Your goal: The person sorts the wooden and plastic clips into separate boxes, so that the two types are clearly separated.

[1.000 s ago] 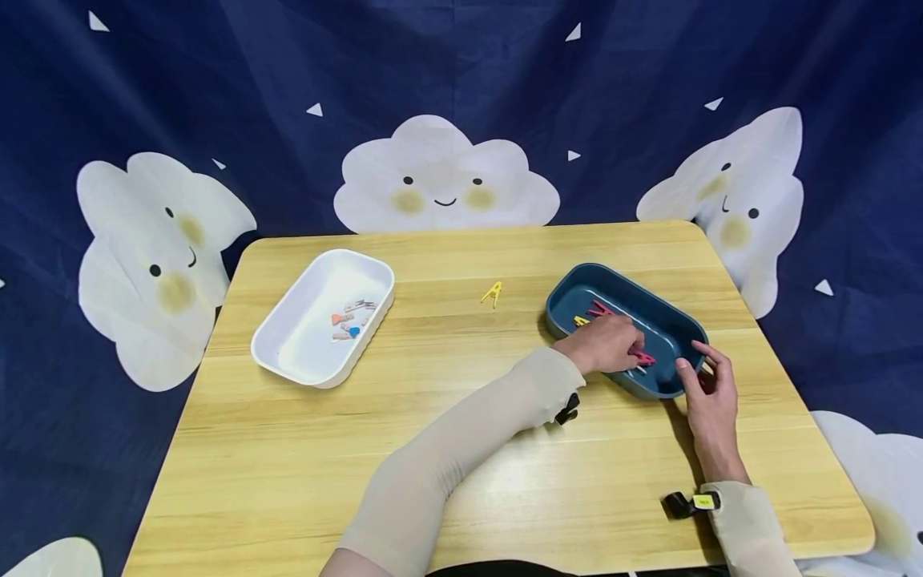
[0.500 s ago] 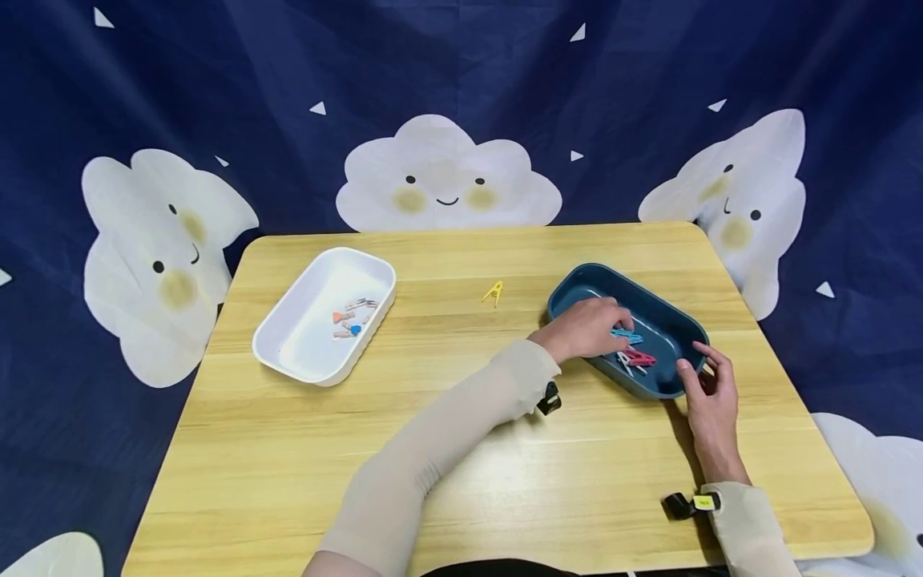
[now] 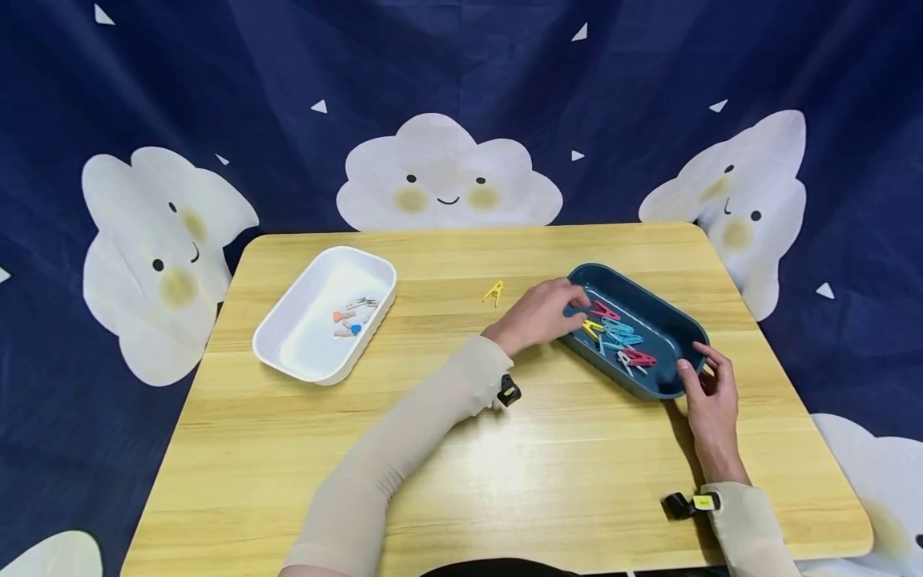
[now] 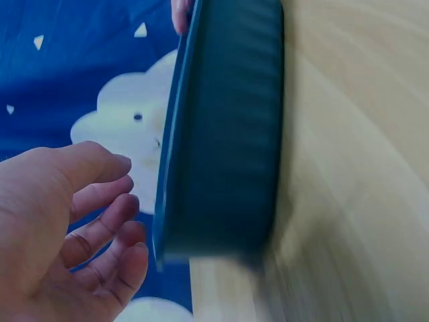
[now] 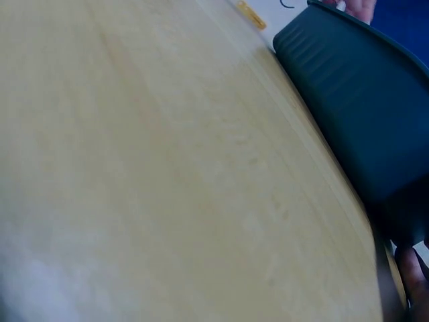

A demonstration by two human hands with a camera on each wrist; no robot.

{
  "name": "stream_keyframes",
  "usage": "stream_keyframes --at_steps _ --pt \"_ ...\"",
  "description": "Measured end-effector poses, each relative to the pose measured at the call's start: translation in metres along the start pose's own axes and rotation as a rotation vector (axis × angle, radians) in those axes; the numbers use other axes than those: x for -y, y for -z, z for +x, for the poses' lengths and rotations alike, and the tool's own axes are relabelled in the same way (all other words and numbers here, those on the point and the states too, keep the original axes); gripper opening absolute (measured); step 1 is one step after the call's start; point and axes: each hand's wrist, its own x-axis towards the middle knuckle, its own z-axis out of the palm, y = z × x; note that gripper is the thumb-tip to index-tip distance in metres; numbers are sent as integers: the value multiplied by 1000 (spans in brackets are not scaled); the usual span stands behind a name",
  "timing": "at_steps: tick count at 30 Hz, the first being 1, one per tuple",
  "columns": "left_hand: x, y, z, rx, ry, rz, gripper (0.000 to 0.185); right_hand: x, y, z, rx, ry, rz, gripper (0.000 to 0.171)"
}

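Observation:
My left hand (image 3: 542, 314) hovers at the left end of a dark teal bin (image 3: 667, 318), fingertips just over the rim. In the left wrist view its fingers are relaxed and hold nothing. Inside the bin lie several plastic clothespins: a red clothespin (image 3: 641, 357), a yellow clothespin (image 3: 592, 328), blue clothespins (image 3: 618, 330) and a white clothespin (image 3: 626, 362). At the bin's right end my right hand (image 3: 711, 409) grips the rim, the thumb on the inner side and the fingers outside. Most of that hand is out of frame in the right wrist view.
A white bin (image 3: 299, 320) stands on the left of the wooden table (image 3: 461, 473), with several wooden clips (image 3: 346, 316) inside. One yellow clothespin (image 3: 493, 293) lies on the table between the two bins. Behind the table hangs a dark blue cloud-patterned cloth (image 3: 461, 64).
My left hand has drawn back leftward from the middle of the teal bin to its left end, uncovering the clothespins. The right hand keeps its grip on the rim.

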Motion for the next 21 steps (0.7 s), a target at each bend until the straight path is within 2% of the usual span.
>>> stream_keyframes --at_steps 7,13,21 --pt "37 14 -16 -98 109 25 23 -1 1 0 8 -25 -5 50" --pt "65 24 -30 -127 232 14 25 0 1 0 -2 -23 0 49" --pt "91 31 -41 -191 286 33 24 -1 -1 -1 -9 3 27 48"
